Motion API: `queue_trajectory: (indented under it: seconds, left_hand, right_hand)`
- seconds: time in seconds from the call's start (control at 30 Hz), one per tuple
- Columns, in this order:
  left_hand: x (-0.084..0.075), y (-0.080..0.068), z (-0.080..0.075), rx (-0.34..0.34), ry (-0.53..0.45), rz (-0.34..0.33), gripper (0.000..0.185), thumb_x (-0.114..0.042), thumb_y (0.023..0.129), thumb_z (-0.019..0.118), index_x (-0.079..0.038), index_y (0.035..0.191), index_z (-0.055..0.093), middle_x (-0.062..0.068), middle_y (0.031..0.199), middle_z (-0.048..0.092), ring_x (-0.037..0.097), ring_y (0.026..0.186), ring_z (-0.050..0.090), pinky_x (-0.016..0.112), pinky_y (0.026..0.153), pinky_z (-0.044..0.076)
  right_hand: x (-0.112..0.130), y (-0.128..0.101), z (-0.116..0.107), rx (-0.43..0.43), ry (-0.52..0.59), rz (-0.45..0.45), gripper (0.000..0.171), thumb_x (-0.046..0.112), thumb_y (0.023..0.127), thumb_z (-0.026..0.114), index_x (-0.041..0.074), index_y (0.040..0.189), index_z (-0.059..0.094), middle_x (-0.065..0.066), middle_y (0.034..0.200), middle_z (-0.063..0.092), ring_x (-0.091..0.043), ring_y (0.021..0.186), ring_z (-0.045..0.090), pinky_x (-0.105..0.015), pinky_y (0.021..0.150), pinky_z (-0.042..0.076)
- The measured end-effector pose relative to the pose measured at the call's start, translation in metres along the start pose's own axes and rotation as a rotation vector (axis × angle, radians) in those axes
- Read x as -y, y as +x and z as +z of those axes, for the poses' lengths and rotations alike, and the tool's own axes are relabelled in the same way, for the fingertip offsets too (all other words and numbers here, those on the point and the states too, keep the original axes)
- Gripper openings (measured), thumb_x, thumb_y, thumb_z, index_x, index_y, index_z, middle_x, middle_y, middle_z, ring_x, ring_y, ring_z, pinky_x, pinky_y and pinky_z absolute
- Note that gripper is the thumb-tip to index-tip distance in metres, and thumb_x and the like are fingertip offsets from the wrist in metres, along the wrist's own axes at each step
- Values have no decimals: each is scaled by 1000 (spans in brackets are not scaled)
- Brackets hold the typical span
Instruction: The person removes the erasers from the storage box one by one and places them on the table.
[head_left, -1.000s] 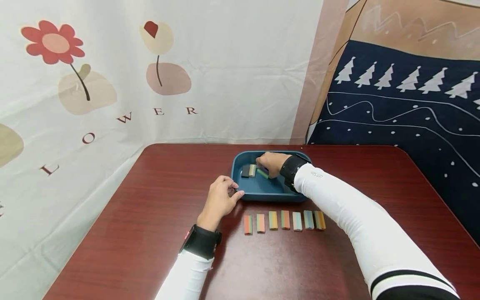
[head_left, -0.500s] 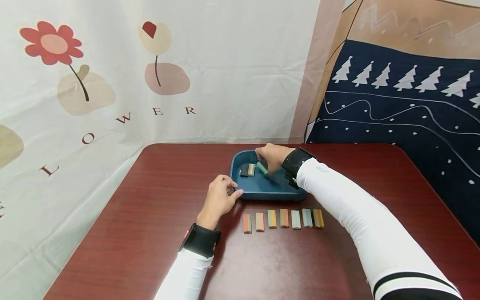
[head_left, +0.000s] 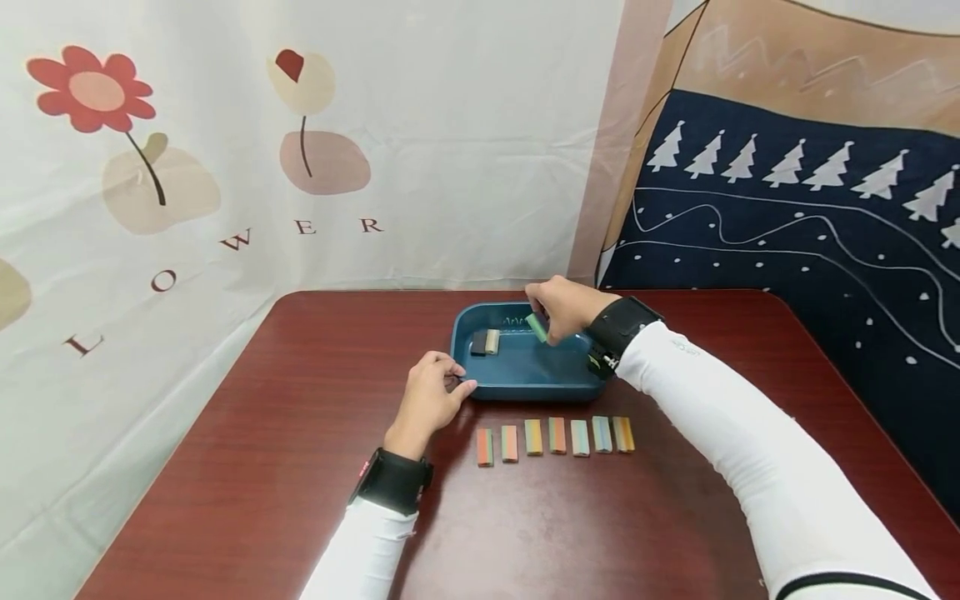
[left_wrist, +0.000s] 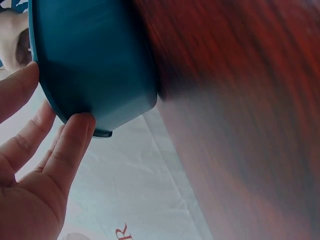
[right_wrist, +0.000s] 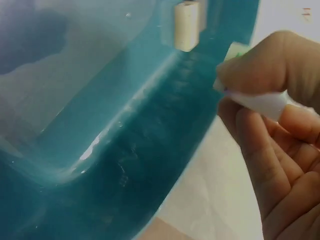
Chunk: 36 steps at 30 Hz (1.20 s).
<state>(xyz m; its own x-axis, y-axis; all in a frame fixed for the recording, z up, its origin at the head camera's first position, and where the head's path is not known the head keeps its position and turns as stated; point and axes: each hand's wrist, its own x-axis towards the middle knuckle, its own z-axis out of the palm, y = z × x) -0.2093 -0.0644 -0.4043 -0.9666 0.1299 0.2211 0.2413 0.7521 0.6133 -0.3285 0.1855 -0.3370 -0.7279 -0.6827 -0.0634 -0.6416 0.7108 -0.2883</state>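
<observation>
A blue tray (head_left: pixel 540 388) stands near the far edge of the table. At its near left corner my left hand (head_left: pixel 429 398) holds the rim, with fingers (left_wrist: pixel 72 145) touching the outer wall and lip in the left wrist view. Over the tray's far right part, my right hand (head_left: pixel 566 305) pinches a small oblong block (head_left: pixel 537 327) that shows a green side. In the right wrist view this block (right_wrist: pixel 262 104) looks whitish with a pale green end, partly hidden by the thumb. Inside the tray at left lie a dark block (head_left: pixel 478 343) and a cream block (head_left: pixel 492 342), side by side.
On the table (head_left: pixel 315 517), in front of the tray, several two-coloured blocks (head_left: pixel 557 435) form a spaced row, in orange, green, yellow and light blue. Printed cloths (head_left: pixel 450 150) hang behind the table and along its right side.
My right hand has lifted the green-sided block from low in the tray, up and slightly right. The left hand keeps its place at the tray's corner. The head view has shifted slightly.
</observation>
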Motion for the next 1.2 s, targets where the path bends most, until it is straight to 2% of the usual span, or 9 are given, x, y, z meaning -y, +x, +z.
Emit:
queue_trajectory:
  seconds: [0.17,0.33,0.5,0.73,1.0,1.2]
  left_hand:
    - [2,0,1,1,7,6,18,-19,86,76,-4,90,68,10,108,56,25,93,60,35,81,53]
    - [3,0,2,4,4,-13,18,-20,86,77,-5,89,67,9,109,56,25,93,60,36,81,53]
    - [4,0,4,9,-3,-23,19,-20,86,76,-4,90,67,9,108,56,25,94,60,36,82,53]
    - [5,-1,6,18,-2,-19,19,-20,87,76,-4,91,67,10,109,56,25,94,60,37,82,53]
    - [2,2,4,28,-23,-10,18,-19,87,75,-4,92,67,12,109,55,26,94,61,37,83,53]
    - [1,3,1,29,-26,-14,19,-19,88,75,-2,93,67,13,111,55,26,95,62,38,84,53]
  right_hand:
    - [-2,-28,-4,-61,62,42,42,2,66,84,10,92,51,-4,84,58,-17,77,63,-33,65,54]
    - [-4,-56,-9,-91,105,95,45,3,68,84,6,99,52,-9,89,59,-19,80,67,-34,68,56]
    - [-8,-83,-7,-165,110,147,46,1,65,84,5,97,52,-8,85,59,-18,77,64,-34,66,55]
    - [-5,-125,10,-264,137,265,43,1,63,83,3,94,52,-7,78,60,-18,69,58,-32,60,52]
    - [-4,-171,38,-255,207,428,43,1,68,80,-1,99,50,-7,75,55,-20,65,52,-32,55,46]
    - [-7,-181,57,-186,299,500,43,1,68,81,-2,98,50,-8,75,53,-21,63,50,-32,52,43]
